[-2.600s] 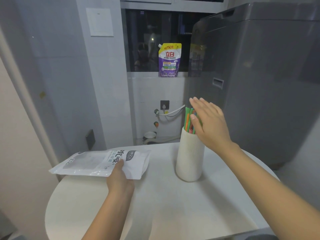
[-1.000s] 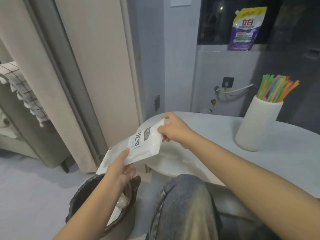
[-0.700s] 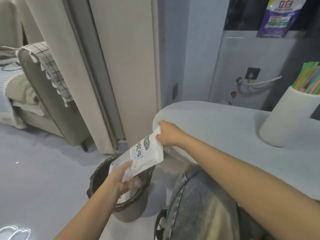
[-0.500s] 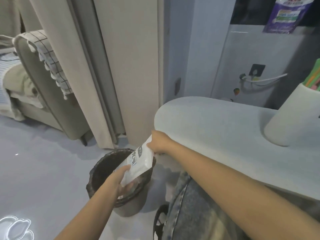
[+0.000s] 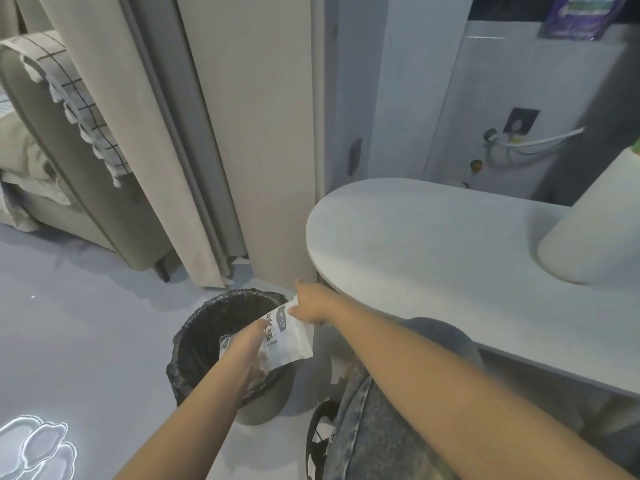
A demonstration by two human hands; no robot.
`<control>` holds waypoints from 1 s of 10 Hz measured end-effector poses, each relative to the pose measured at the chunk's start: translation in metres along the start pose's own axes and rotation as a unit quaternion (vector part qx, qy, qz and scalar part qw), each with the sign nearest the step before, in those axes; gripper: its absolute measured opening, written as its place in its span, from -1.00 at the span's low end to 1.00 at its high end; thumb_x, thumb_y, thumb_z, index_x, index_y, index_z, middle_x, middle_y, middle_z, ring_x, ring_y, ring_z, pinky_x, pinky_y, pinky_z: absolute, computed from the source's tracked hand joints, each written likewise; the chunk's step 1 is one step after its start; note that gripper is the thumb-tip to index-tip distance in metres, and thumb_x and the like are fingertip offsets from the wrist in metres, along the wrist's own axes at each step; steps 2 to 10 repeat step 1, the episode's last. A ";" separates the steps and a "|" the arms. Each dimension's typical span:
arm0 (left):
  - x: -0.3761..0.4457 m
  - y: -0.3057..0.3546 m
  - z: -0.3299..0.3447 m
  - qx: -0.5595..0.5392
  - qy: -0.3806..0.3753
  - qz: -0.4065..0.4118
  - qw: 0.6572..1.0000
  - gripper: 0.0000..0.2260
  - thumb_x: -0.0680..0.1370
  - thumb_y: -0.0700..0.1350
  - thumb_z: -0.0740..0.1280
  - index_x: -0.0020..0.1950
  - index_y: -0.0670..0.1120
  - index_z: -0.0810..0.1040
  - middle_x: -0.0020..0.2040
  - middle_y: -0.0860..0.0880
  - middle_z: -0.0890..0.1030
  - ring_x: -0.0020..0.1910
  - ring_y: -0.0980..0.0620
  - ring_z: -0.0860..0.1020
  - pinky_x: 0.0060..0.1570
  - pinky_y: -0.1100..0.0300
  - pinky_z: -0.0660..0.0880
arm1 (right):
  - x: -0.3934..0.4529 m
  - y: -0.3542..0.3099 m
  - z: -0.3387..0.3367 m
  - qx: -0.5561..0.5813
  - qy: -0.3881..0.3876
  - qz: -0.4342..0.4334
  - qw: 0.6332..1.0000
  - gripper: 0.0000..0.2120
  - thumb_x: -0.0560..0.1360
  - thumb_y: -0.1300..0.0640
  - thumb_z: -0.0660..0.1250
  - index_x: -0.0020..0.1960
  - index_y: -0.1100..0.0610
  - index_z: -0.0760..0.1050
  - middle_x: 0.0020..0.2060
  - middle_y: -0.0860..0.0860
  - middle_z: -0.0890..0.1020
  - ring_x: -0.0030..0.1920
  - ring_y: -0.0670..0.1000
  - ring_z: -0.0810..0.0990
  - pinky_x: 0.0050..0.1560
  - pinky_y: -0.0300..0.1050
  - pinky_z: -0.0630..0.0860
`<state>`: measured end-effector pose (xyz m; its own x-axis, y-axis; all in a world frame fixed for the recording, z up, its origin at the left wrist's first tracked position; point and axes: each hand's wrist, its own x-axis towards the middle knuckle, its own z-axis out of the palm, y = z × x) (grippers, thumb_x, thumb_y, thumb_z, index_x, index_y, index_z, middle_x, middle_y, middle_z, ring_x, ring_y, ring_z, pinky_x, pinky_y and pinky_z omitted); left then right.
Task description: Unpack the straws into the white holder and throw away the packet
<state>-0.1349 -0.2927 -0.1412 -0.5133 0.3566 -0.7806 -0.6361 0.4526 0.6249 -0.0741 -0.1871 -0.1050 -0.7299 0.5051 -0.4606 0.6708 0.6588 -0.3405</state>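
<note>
Grey floor, bin (image 5: 207,337), hands gripping packet (image 5: 289,337)

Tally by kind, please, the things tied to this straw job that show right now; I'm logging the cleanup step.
Straw packet: 1
White holder: 1
Bin with black liner: 1
Hands on the packet: 2, left hand and right hand
Total: 5
Only a green sliver shows above the holder at the frame edge, so the straws cannot be counted.

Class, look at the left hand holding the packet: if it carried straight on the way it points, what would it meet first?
Most likely the black liner inside the bin: the left hand points down into its mouth with the packet. Depth is uncertain.
</note>
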 end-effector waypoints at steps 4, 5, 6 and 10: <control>-0.008 0.005 0.004 0.010 0.000 0.028 1.000 -0.84 0.62 -0.12 0.17 -0.02 -0.17 0.47 0.15 -0.23 0.52 -0.04 -0.07 0.44 -0.09 0.10 0.34 | -0.004 0.003 -0.007 0.071 0.073 0.004 0.995 -0.67 0.54 0.20 0.16 0.26 0.29 0.41 0.20 0.21 0.54 0.17 0.20 0.53 0.11 -0.04 0.49; -0.008 0.005 0.004 0.010 0.000 0.028 1.000 -0.84 0.62 -0.12 0.17 -0.02 -0.17 0.47 0.15 -0.23 0.52 -0.04 -0.07 0.44 -0.09 0.10 0.34 | -0.004 0.003 -0.007 0.071 0.073 0.004 0.995 -0.67 0.54 0.20 0.16 0.26 0.29 0.41 0.20 0.21 0.54 0.17 0.20 0.53 0.11 -0.04 0.49; -0.008 0.005 0.004 0.010 0.000 0.028 1.000 -0.84 0.62 -0.12 0.17 -0.02 -0.17 0.47 0.15 -0.23 0.52 -0.04 -0.07 0.44 -0.09 0.10 0.34 | -0.004 0.003 -0.007 0.071 0.073 0.004 0.995 -0.67 0.54 0.20 0.16 0.26 0.29 0.41 0.20 0.21 0.54 0.17 0.20 0.53 0.11 -0.04 0.49; -0.008 0.005 0.004 0.010 0.000 0.028 1.000 -0.84 0.62 -0.12 0.17 -0.02 -0.17 0.47 0.15 -0.23 0.52 -0.04 -0.07 0.44 -0.09 0.10 0.34 | -0.004 0.003 -0.007 0.071 0.073 0.004 0.995 -0.67 0.54 0.20 0.16 0.26 0.29 0.41 0.20 0.21 0.54 0.17 0.20 0.53 0.11 -0.04 0.49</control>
